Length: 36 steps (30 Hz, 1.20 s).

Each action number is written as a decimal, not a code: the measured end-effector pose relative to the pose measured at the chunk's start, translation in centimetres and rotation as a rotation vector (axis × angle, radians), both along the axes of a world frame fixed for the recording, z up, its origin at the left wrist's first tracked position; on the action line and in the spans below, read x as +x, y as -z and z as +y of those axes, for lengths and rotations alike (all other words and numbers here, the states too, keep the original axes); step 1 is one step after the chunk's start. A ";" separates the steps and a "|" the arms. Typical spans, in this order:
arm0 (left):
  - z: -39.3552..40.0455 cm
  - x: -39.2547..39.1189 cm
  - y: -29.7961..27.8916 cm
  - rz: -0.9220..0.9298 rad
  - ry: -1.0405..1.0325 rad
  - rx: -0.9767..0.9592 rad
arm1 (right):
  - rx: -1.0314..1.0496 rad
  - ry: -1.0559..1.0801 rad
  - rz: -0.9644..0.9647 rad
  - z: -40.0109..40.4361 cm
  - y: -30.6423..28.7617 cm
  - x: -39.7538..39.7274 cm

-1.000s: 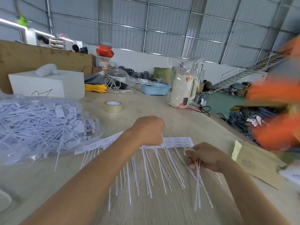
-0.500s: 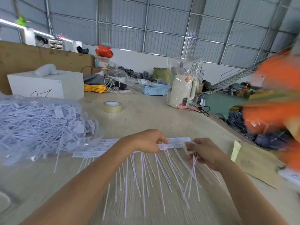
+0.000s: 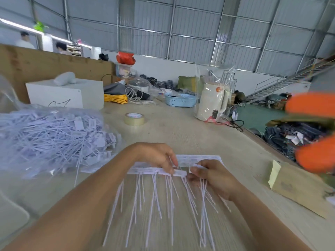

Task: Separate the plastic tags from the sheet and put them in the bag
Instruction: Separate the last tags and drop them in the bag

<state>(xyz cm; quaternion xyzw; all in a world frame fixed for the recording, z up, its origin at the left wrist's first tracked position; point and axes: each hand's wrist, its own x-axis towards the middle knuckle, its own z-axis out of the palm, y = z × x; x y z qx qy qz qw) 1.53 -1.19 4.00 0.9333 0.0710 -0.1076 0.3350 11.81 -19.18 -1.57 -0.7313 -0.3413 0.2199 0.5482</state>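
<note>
A sheet of white plastic tags (image 3: pixel 146 170) lies across the table in front of me, its long thin tails pointing toward me. My left hand (image 3: pixel 157 156) pinches the sheet's label strip near its right end. Close beside it, my right hand (image 3: pixel 208 175) pinches a tag at the strip's end and also holds a bunch of separated tags (image 3: pixel 204 205) whose tails hang below it. A second strip of tags (image 3: pixel 197 158) lies just behind both hands. The clear bag (image 3: pixel 52 138), full of loose white tags, sits on the table at the left.
A tape roll (image 3: pixel 134 119) lies mid-table. Behind stand a wrapped white kettle (image 3: pixel 211 104), a blue basket (image 3: pixel 180 100), yellow cable (image 3: pixel 114 98) and a white box (image 3: pixel 67 95). A brown envelope (image 3: pixel 299 187) lies at the right. A blurred orange object (image 3: pixel 315 131) fills the right edge.
Both hands have come closer together at the right end of the sheet. The sheet has shifted nearer to me, and my right hand has risen to the label strip with its bunch of tags.
</note>
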 end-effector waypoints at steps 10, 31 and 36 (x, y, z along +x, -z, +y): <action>2.2 -4.7 -2.2 0.036 0.083 0.132 | -0.064 -0.048 0.042 0.5 0.1 -0.7; -3.6 2.8 2.5 -0.139 -0.089 0.104 | 0.021 0.399 -0.137 -4.8 -3.1 4.3; -4.5 2.7 1.6 -0.202 -0.083 0.065 | 0.011 0.036 -0.070 -3.6 -4.2 1.9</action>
